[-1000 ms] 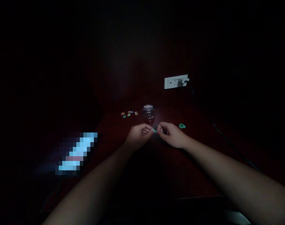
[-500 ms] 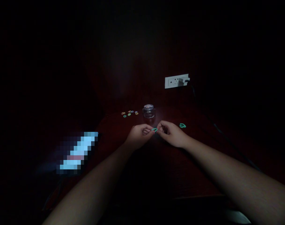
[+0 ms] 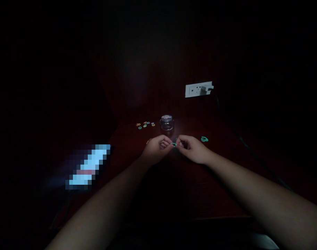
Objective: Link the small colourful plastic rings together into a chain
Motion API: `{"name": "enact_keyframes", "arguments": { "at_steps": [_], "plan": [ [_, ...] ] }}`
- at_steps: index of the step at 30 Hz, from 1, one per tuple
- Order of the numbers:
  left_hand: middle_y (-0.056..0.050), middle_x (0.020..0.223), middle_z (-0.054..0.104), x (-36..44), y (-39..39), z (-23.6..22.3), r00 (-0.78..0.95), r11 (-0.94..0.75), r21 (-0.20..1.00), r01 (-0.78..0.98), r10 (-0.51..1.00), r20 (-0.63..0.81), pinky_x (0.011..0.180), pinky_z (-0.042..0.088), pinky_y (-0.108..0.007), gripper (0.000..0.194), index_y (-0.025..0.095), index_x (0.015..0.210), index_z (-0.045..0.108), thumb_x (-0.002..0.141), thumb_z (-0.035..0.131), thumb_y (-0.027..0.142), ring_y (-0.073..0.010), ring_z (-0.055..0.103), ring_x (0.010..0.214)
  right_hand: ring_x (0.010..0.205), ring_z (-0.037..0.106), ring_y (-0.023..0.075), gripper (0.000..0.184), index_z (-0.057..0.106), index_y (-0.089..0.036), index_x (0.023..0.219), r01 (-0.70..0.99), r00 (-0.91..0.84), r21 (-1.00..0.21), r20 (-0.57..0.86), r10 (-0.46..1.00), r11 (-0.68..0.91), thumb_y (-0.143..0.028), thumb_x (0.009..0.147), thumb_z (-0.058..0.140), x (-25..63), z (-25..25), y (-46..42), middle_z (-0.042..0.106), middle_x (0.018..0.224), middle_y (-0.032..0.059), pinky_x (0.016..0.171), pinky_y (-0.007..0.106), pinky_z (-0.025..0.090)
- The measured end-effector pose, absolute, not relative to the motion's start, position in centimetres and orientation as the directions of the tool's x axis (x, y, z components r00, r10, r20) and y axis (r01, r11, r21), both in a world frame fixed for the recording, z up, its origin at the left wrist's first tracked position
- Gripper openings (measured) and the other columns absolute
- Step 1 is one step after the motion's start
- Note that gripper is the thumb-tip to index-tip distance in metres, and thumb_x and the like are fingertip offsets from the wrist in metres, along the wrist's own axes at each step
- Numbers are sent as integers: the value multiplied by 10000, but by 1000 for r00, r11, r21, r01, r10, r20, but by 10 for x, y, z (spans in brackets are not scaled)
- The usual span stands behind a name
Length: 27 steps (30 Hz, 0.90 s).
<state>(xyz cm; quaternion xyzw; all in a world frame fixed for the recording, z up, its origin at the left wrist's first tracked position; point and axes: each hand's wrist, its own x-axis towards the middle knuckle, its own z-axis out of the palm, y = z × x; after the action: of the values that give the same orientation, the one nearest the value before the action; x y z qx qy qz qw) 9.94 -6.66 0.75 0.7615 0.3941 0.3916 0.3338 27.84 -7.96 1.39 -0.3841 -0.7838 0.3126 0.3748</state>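
Note:
My left hand (image 3: 155,148) is closed in a pinch on a small green ring (image 3: 173,144), thin and oval in outline. From the other side, the fingertips of my right hand (image 3: 191,147) pinch the ring's right end. The fingers cover part of it, so its exact kind does not show. To the right of my right hand lies a small bunch of green rings (image 3: 204,139). Behind my hands stands a clear jar (image 3: 167,124) with a patterned lid on. Left of the jar are several small coloured rings (image 3: 144,125), scattered on the dark red table (image 3: 200,184).
A lit phone-like screen (image 3: 90,166), pixelated, is at the left near my forearm. On the back wall is a white socket plate (image 3: 193,91) with a plug (image 3: 207,88) in it. A dark cable (image 3: 245,144) runs along the right side. The surroundings are very dark.
My right fingertips have closed up against the green ring's right end. The whole view has shifted slightly; the jar and scattered rings stay in place on the table.

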Motion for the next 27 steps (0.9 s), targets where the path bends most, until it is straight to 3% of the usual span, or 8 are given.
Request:
{"name": "enact_keyframes", "arguments": {
  "at_steps": [13,19,23,27],
  "plan": [
    [-21,737,622,102,-74,17,423,-485,792,370,847,321,564,431,-183,180,140,835,615,750,552,285,-84,536,624,524,365,82,68,470,-166,666,447,-371,-736,365,854,509,-209,719,479,282,15,-76,401,583,-42,490,202,293],
    [-36,751,640,98,-71,18,372,-478,778,408,865,336,546,429,-195,216,141,835,630,752,537,317,-95,537,608,580,430,93,70,499,-169,685,561,-316,-652,400,860,510,-223,726,481,299,20,-63,480,627,-23,553,205,337],
    [-34,717,638,95,-69,21,359,-472,775,420,871,336,534,426,-200,221,145,809,629,743,543,337,-100,534,592,596,485,105,90,525,-178,704,773,-40,-570,396,917,280,-236,746,470,334,24,-48,572,681,11,558,216,336],
    [-36,723,641,95,-69,22,344,-479,755,448,871,349,530,430,-209,212,152,811,630,736,542,329,-105,539,589,572,509,110,65,578,-183,685,861,160,-508,207,965,-33,-235,707,544,363,21,-40,610,669,34,538,217,336]
  ]
}}
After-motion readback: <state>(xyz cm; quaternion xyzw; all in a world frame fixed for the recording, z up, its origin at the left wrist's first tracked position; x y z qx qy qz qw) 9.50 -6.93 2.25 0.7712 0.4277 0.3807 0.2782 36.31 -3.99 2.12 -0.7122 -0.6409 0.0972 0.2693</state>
